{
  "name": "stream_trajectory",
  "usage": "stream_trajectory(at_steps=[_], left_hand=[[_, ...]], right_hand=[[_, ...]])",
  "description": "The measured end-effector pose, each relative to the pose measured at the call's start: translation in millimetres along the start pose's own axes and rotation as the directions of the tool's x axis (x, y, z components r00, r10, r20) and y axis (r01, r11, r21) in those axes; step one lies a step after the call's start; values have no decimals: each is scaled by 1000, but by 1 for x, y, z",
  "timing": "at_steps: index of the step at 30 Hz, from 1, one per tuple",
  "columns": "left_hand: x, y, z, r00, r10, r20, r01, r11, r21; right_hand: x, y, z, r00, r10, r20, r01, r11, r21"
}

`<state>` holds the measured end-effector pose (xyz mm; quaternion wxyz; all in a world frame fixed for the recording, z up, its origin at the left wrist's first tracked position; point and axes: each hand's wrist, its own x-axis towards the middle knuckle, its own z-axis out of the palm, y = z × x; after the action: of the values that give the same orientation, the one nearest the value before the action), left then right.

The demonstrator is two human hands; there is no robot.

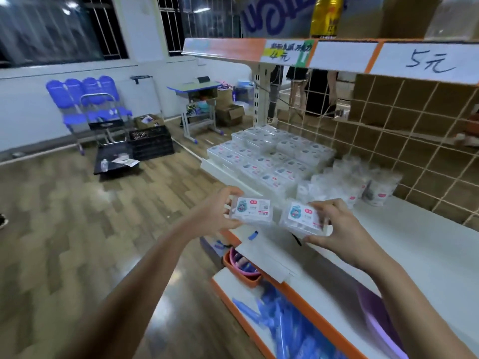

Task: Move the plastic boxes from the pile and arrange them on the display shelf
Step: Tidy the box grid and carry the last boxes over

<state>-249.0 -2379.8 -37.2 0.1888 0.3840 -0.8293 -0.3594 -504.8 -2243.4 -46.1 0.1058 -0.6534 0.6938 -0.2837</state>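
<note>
Far left, off the task, stand blue chairs (85, 99), a black crate (151, 142) on the wood floor and a small desk (197, 93) with cartons beside it. Moving right, the left hand (215, 212) grips 1 plastic box (252, 211) by its left end, fingers curled round the edge, held in the air just ahead of the shelf front. Beside it the right hand (339, 229) pinches a second box (303, 218) between thumb underneath and fingers on top, tilted, hovering over the white display shelf (414, 244). Behind both hands a block of matching boxes (272, 156) already sits stacked in neat rows at the shelf's left end, so I judge a good part of the arranging done; the 2 boxes in hand are not yet placed, and the pile they come from is not in view, so how many are left cannot be told. Right of the rows stand clear bags (363, 185) of some white goods, then bare shelf. Each box lid bears a white label with a round cartoon picture and a small red logo; its text is too blurred to read. Above, the orange price rail (233, 49) carries handwritten tags: 1 reading "4元" under unclear characters, 1 blank, and at the right "5元". A yellow can (326, 16) stands on the upper shelf, its print unreadable.
</note>
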Motion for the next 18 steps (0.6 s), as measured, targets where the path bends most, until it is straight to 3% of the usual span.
stream_trajectory(at_steps=[7,18], left_hand=[[107,-11,-40,993,82,84,-88,993,79],[252,-16,-52,944,236,231,-298,911,285]], right_hand=[[89,6,0,989,104,-105,-112,991,-72],[181,25,-10,935,355,1,-343,905,-249]])
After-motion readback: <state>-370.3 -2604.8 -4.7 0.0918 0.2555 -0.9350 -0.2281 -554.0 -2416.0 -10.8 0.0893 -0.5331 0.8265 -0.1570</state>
